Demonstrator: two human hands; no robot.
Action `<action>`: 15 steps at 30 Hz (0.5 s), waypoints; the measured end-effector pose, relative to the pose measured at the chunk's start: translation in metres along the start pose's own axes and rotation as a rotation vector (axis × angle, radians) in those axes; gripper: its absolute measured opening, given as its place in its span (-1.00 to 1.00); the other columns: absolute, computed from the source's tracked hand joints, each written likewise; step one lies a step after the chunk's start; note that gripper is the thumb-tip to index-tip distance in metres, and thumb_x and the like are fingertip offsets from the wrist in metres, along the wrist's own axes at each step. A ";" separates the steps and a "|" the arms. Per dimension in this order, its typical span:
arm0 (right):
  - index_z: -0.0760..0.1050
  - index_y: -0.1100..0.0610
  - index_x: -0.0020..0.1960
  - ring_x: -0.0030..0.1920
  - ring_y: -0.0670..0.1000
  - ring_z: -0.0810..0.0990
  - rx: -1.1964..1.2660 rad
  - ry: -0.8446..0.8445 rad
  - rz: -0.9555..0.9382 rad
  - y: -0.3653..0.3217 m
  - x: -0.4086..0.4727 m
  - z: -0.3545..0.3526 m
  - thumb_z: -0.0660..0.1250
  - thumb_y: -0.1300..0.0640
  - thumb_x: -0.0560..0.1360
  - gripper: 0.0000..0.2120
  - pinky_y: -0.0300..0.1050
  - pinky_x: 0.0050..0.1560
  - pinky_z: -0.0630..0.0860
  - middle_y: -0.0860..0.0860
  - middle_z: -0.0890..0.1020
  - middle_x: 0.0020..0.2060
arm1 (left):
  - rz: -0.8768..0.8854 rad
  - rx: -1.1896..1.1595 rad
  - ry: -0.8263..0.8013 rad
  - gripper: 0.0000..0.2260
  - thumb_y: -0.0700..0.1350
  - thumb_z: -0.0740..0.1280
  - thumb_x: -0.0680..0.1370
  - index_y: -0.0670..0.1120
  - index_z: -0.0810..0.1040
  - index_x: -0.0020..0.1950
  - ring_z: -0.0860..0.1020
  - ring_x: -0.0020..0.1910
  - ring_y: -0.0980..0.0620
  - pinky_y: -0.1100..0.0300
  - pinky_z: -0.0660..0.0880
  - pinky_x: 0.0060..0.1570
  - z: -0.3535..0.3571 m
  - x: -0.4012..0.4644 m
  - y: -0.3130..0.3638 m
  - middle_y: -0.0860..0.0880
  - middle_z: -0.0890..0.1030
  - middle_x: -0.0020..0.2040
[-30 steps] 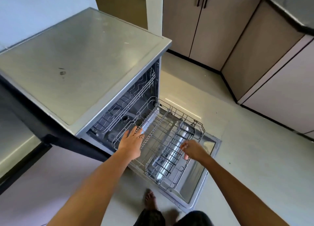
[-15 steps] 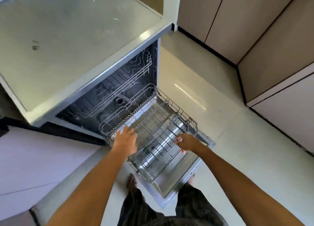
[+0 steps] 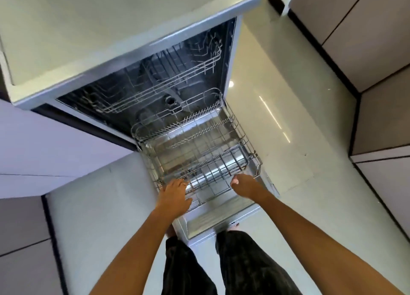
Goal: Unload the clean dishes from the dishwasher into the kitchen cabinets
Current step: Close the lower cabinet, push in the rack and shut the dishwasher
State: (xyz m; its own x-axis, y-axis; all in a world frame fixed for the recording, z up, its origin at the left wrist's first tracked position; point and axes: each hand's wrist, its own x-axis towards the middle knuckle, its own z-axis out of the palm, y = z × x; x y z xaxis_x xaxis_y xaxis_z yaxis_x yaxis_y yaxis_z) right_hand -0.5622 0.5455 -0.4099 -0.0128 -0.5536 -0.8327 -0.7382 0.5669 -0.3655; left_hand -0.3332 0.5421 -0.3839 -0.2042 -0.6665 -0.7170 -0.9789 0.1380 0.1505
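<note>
Wire rack [image 3: 195,152], grey and bare of dishes so far as shows, sits drawn out over the lowered door [image 3: 221,221] of the dishwasher [image 3: 137,57]; its slide axis runs 12 to 6 o'clock, toward the person. Both hands are at its near edge. Left hand [image 3: 175,196] at 7 o'clock of the rack, fingers curled over the front rim, a ring showing. Right hand [image 3: 243,187] at 5 o'clock, fingers hooked on the rim by the corner; the grip underneath is hidden. Hands lie about equally near. Upper rack [image 3: 159,88] inside the tub also looks empty. Likely move: push the rack straight toward 12 o'clock, both hands evenly, or it skews on its runners.
</note>
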 end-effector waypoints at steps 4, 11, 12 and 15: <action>0.50 0.23 0.04 0.19 0.17 0.52 0.036 -0.030 0.073 0.031 0.042 0.043 0.16 0.17 0.57 -0.81 -0.12 0.11 0.41 0.22 0.57 0.11 | -0.071 -0.048 -0.126 -0.45 0.06 0.24 0.56 -0.06 0.20 0.51 0.19 0.48 -0.04 0.05 0.17 0.44 0.058 0.034 -0.018 -0.04 0.24 0.49; 0.37 0.33 0.31 0.33 0.23 0.42 0.082 0.027 0.282 0.084 0.113 0.096 0.16 0.00 0.61 -0.56 -0.04 0.30 0.32 0.27 0.47 0.29 | -0.001 0.028 -0.123 -0.41 0.00 0.28 0.54 -0.10 0.14 0.51 0.19 0.47 -0.12 -0.06 0.16 0.44 0.134 0.103 -0.033 -0.10 0.21 0.50; 0.34 0.33 0.33 0.33 0.24 0.42 0.125 0.059 0.295 0.088 0.123 0.099 0.14 -0.05 0.61 -0.51 -0.01 0.32 0.31 0.28 0.46 0.29 | 0.011 0.037 -0.125 -0.39 0.01 0.28 0.54 -0.10 0.12 0.51 0.19 0.47 -0.12 -0.06 0.18 0.43 0.142 0.109 -0.034 -0.10 0.21 0.50; 0.27 0.30 0.39 0.26 0.26 0.49 0.384 0.129 0.343 0.099 0.152 0.111 0.13 -0.16 0.59 -0.40 0.16 0.31 0.41 0.30 0.48 0.26 | -0.005 -0.004 -0.215 -0.37 0.03 0.29 0.55 -0.09 0.09 0.53 0.22 0.47 -0.13 -0.06 0.25 0.40 0.172 0.125 -0.042 -0.10 0.21 0.50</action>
State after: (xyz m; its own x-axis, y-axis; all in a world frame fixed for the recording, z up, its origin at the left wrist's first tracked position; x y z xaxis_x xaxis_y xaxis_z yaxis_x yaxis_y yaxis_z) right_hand -0.5623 0.5849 -0.6183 -0.3108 -0.3538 -0.8822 -0.3775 0.8978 -0.2270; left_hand -0.3178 0.5788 -0.5966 -0.1951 -0.4959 -0.8462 -0.9801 0.1316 0.1489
